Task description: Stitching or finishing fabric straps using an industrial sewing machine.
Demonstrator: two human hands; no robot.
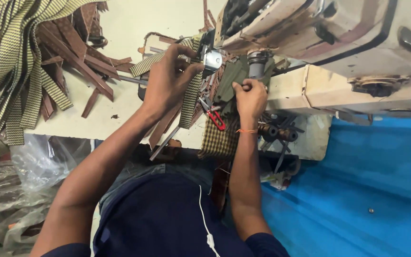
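Note:
My left hand [167, 78] grips a woven yellow-and-black strap [189, 102] that hangs down from the sewing machine's needle area. My right hand [249, 97] pinches the edge of an olive green fabric piece [231, 76] just below the machine's round metal post [258, 64]. The cream sewing machine [338, 33] stretches off to the right. A red-handled thread snip [215, 118] lies between my hands on a checked cloth [220, 138].
A heap of woven straps [10, 62] and brown leather strips [79, 57] lies on the cream table [134, 24] at left. Clear plastic sheeting [20, 185] hangs at lower left. Blue flooring [357, 190] fills the right. Thread spools [274, 133] sit under the machine.

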